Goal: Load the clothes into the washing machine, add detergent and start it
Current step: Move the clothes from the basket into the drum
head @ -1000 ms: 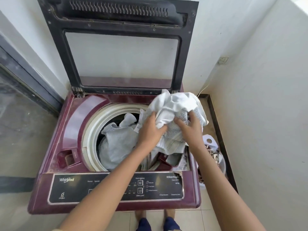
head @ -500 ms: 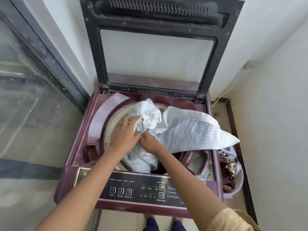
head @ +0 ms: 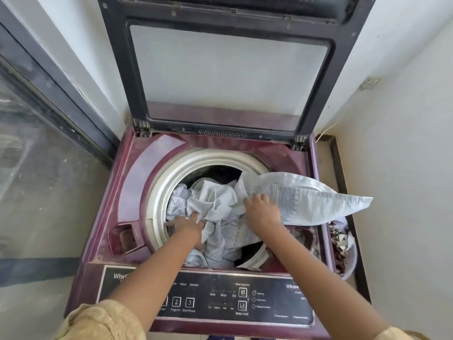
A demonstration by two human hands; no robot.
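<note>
Both hands push white cloth (head: 220, 204) into the washer (head: 103, 231) drum. The left hand (head: 187, 225) is buried in the folds. The right hand (head: 262, 211) presses a piece hanging over the rim.

Both bare arms reach forward and down, side by side but apart, with a bit of yellow sleeve at each elbow. The left hand (head: 186, 225) is low, its back facing up and its fingers (head: 171, 223) pointing down and hidden at the tips. The right hand (head: 262, 211) sits a little higher, fingers spread and bent, pressing down.
</note>
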